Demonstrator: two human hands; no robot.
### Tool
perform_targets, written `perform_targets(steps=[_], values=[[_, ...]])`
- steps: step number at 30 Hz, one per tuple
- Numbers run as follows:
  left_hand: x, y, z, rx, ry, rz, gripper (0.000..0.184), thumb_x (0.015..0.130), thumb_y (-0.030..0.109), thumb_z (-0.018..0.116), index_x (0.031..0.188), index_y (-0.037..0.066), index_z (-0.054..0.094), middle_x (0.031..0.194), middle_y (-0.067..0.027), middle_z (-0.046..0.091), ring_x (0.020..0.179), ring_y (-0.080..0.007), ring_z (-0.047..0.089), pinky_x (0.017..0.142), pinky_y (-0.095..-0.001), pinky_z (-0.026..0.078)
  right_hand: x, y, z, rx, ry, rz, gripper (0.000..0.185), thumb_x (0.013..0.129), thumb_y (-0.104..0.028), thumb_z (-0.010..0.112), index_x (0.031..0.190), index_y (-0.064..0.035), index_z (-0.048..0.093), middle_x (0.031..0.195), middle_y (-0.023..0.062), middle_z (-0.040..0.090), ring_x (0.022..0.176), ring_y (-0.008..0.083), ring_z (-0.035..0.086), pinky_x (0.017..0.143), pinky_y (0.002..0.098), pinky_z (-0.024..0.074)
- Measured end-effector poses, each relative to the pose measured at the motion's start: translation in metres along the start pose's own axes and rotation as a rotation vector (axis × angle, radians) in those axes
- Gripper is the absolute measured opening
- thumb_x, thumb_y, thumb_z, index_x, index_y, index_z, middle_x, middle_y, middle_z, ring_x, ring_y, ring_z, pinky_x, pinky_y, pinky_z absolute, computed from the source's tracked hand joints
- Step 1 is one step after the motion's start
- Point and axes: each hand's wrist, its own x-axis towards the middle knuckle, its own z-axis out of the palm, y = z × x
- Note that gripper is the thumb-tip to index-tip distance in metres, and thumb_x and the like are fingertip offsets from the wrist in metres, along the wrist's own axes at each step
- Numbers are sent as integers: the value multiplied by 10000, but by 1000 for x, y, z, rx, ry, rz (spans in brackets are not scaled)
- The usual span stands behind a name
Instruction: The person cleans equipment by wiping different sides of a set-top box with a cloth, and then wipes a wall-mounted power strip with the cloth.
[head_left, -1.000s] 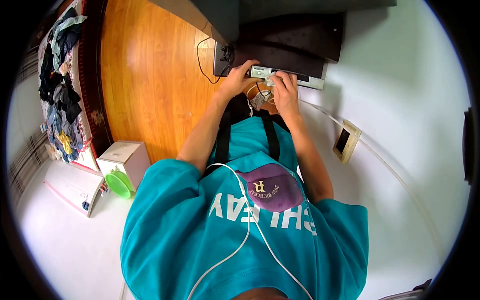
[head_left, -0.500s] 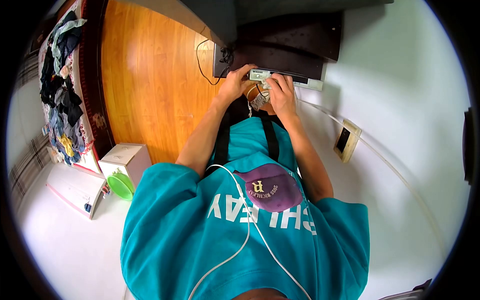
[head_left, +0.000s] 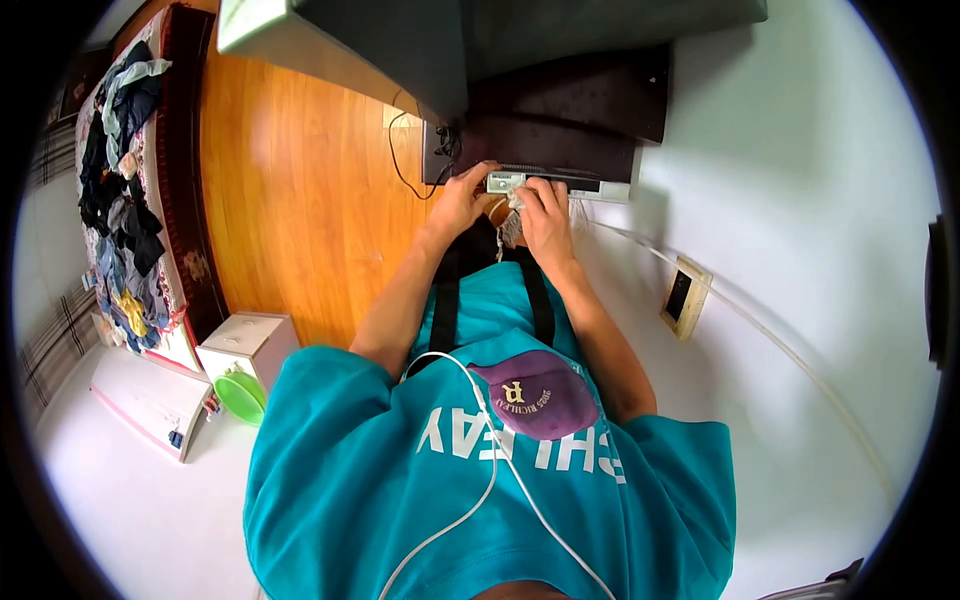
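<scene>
A dark flat case [head_left: 560,145] has a silver front strip [head_left: 612,190] along its near edge. My left hand [head_left: 460,205] pinches the left end of this strip, where a small pale panel with a round knob or button [head_left: 503,184] shows. Close beside it, the bent fingers of my right hand [head_left: 547,220] hold a crumpled white cloth or tissue [head_left: 517,199] against the strip. Whitish cords and a pale bundle [head_left: 510,228] hang just below the strip, partly hidden by my right hand.
A large grey-black object [head_left: 400,60] overhangs the case. Black cable [head_left: 397,160] loops onto the wooden floor [head_left: 290,180]. Clothes [head_left: 130,200] lie at far left, near a white cabinet [head_left: 250,335] and green basin [head_left: 240,397]. A wall box [head_left: 686,298] and white cable [head_left: 770,335] are right.
The camera view has shifted, so the case and both hands sit lower in the picture. My right hand with the white cloth has moved slightly left along the strip; my left hand keeps its hold.
</scene>
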Motion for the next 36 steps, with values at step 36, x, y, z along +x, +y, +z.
perform_targets(steps=[36], values=[[2,7,0,50,15,14,503,805,-76,659,1296,18,617,1246,-214,686,1119,-450,659,898,-441,581,20,-17,15,108,17,13,254,818,70,674,1068,26,666,1107,128,575,1021,347,556,900,453,499]])
